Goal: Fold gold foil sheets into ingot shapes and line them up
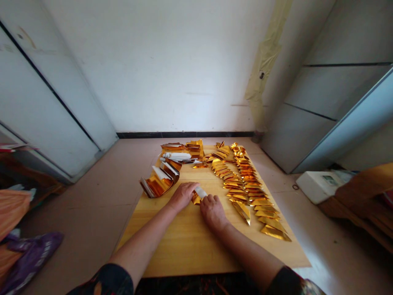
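Near the middle of the wooden table (172, 246), my left hand (184, 194) and my right hand (213, 211) grip opposite ends of one sheet of gold foil paper (197, 199). Its pale back shows between my fingers, and a gold part hangs below it. Both hands are closed, with the fingertips partly hidden. To the right of my right hand lie rows of folded gold paper pieces (242, 211), overlapping each other. Beyond my left hand sits a curled stack of gold foil sheets (159, 180) with white backs showing.
More gold sheets (196, 149) and a white bundle (176, 156) lie at the table's far side. A white wall (184, 73) stands behind. Grey cabinets (319, 90) flank the right, a purple bag (39, 254) the left floor, and a white box (319, 186) the right.
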Motion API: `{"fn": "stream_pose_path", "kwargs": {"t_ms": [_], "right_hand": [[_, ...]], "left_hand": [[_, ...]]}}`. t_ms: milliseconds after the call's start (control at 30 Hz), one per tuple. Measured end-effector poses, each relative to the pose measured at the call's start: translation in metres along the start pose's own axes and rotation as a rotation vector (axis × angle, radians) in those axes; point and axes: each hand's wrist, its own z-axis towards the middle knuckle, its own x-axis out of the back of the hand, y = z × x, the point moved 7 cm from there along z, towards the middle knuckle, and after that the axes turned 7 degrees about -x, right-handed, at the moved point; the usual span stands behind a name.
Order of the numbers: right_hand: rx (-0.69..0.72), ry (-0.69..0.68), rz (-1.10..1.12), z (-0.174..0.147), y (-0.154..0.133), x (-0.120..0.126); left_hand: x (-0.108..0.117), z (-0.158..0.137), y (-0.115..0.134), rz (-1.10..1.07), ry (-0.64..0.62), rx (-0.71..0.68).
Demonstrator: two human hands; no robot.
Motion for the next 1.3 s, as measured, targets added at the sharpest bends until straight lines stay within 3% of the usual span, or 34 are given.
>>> {"fn": "stream_pose_path", "kwargs": {"t_ms": [133,367,667,1100,1300], "right_hand": [[-0.013,0.000,0.004,-0.001,0.001,0.001],[-0.040,-0.016,0.019,-0.002,0.004,0.002],[-0.110,0.069,0.026,0.001,0.019,-0.003],[-0.005,0.275,-0.022,-0.003,0.016,0.000],[0.027,0.282,0.001,-0.008,0.011,-0.009]], "left_hand": [[0.002,0.005,-0.004,-0.061,0.030,0.056],[0.002,0.005,-0.005,-0.111,-0.029,0.086],[0.000,0.002,0.004,-0.057,-0.081,-0.059],[0.002,-0.003,0.008,0.141,-0.152,-0.084],[0.007,-0.009,0.015,0.198,-0.168,-0.095]]}}
